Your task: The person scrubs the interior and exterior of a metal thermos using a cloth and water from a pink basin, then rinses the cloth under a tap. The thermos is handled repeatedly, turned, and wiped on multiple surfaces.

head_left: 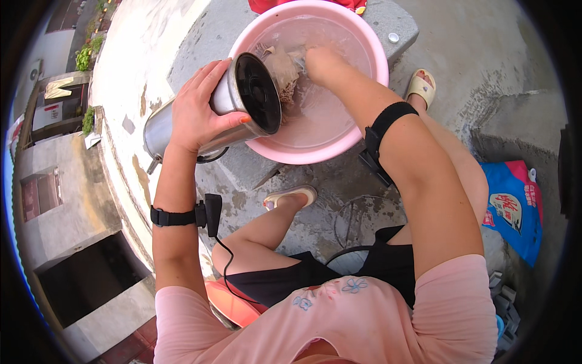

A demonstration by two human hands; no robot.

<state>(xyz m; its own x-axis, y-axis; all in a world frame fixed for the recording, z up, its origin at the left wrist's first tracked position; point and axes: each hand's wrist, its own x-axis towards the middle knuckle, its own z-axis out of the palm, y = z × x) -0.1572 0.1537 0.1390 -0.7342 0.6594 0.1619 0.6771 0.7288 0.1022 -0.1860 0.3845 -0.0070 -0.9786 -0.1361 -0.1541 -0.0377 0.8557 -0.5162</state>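
Note:
My left hand (203, 109) is wrapped round the side of a silver metal kettle (167, 130), fingers over the top and thumb along the near side. The kettle lies tilted beside and partly over the left rim of a pink basin (381, 67), its round black end turned toward the basin. Cloudy water fills the basin, and a beige cloth with a patterned part (284, 70) lies in it. My right hand (312, 60) reaches into the water just right of this cloth. Its fingers are under the surface, so their grip is hidden.
The basin stands on a grey stone slab (400, 27), with a small white cap (393, 37) near the slab's corner. Red fabric (267, 5) lies behind the basin. A blue and pink bag (515, 206) is on the right. My sandalled feet rest below the slab.

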